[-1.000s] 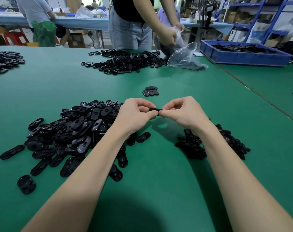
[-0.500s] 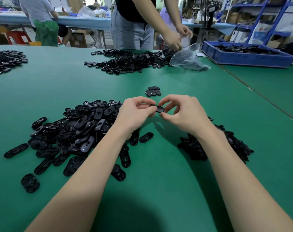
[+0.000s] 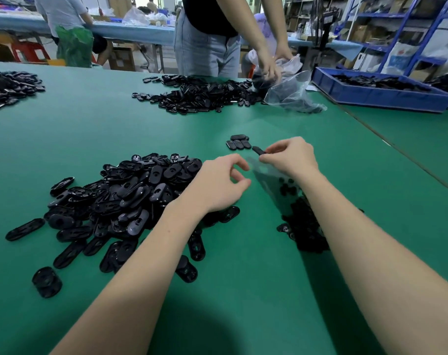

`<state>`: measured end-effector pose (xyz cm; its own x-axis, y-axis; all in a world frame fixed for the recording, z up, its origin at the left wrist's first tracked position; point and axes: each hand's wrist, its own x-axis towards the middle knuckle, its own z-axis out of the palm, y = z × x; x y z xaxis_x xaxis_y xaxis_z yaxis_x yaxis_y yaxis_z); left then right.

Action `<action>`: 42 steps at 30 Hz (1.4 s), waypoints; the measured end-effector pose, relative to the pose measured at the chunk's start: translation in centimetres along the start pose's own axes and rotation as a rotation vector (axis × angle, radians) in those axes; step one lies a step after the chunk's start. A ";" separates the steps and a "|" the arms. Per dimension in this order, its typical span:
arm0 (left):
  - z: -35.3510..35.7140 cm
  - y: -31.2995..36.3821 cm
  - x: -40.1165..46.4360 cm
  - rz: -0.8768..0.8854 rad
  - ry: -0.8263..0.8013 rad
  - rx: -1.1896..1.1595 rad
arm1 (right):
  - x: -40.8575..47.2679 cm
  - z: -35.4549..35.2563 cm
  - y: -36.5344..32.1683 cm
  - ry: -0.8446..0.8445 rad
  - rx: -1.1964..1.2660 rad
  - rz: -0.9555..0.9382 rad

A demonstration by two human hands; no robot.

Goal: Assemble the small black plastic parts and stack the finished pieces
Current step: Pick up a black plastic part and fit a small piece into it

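Note:
My right hand (image 3: 290,156) pinches a small black oval piece (image 3: 258,150) between thumb and fingers, just right of the small stack of finished pieces (image 3: 238,143) on the green table. My left hand (image 3: 219,185) hovers lower, holding nothing, its fingers loosely curled with thumb and forefinger near each other. It hangs over the right edge of a big pile of black oval shells (image 3: 120,198). A smaller heap of tiny black inserts (image 3: 301,221) lies under my right forearm, partly hidden by it.
Across the green table (image 3: 243,290) a standing person's hands work a clear plastic bag (image 3: 289,93) beside another pile of black parts (image 3: 199,94). A blue tray (image 3: 381,94) of parts sits far right, and a further pile (image 3: 9,87) far left.
Both hands held the piece together earlier. Now my left hand has let go and dropped back, while my right hand has carried the piece forward toward the small stack.

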<state>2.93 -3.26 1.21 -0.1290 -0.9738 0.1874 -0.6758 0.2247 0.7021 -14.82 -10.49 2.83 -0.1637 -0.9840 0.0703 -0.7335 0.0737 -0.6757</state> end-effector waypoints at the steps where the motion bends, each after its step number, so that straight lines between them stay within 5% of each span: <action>1: 0.1 -0.1 0.0 0.026 -0.043 0.063 | 1.2 0.2 -0.3 -0.004 -0.043 0.027; 8: 0.2 -0.5 -0.1 0.094 -0.160 0.217 | 6.9 2.4 -2.1 0.056 -0.279 0.064; 23: -0.2 -0.2 -0.2 0.072 -0.118 0.169 | 5.3 0.6 -2.5 -0.102 -0.187 -0.023; 26: -0.5 -0.1 -0.3 0.045 -0.081 0.113 | 1.4 -0.9 -2.2 -0.206 -0.156 -0.143; 31: -0.6 -0.1 -0.4 0.058 -0.060 0.118 | -5.5 -1.5 -1.3 -0.608 -0.174 -0.305; 42: -0.4 0.1 -0.5 0.111 -0.071 0.146 | -7.0 -0.6 -0.2 -0.581 -0.187 -0.373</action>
<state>3.21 -2.73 1.50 -0.2563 -0.9445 0.2054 -0.7516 0.3284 0.5721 -13.90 -3.53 2.94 0.4596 -0.8726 -0.1652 -0.7816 -0.3091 -0.5418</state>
